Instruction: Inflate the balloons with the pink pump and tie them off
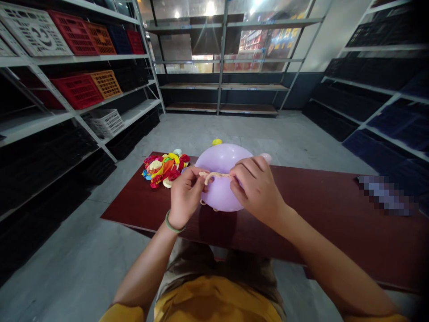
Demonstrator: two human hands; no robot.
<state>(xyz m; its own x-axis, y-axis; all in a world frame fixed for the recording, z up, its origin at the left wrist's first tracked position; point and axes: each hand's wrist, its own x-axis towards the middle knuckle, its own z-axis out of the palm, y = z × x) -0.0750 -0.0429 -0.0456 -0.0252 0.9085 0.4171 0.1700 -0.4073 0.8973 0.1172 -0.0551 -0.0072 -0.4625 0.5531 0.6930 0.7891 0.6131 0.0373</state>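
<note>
Mustard-yellow shirt cloth (217, 302) is seen at the bottom centre of the frame, with brown trousers (187, 261) just above it; the body seems to be set close to the table (321, 197) so that everything can be easily reached. Near the middle of the frame, a beige cord (220, 175) is stretched between 2 hands. Its looped or doubled part is pinched by the thumb and fingertips of the left hand (187, 190), and its other part is gripped between the narrowed thumb and fingers of the right hand (256, 190). By this 2-sided grip, the cord is probably steadied and made easier to watch.

Directly behind it, an inflated lilac balloon (219, 194) is placed; whether the cord is fastened to it, or whether it is touched by the fingers, cannot be told. Small beige loops (203, 202) are shown at its lower edge.

Left of centre, loose uninflated balloons (167, 167) are heaped on the table, presumably to be within reach without crowding the hands. At the far right, a blurred flat object (385, 197) is laid well apart, perhaps to be out of the way.
</note>
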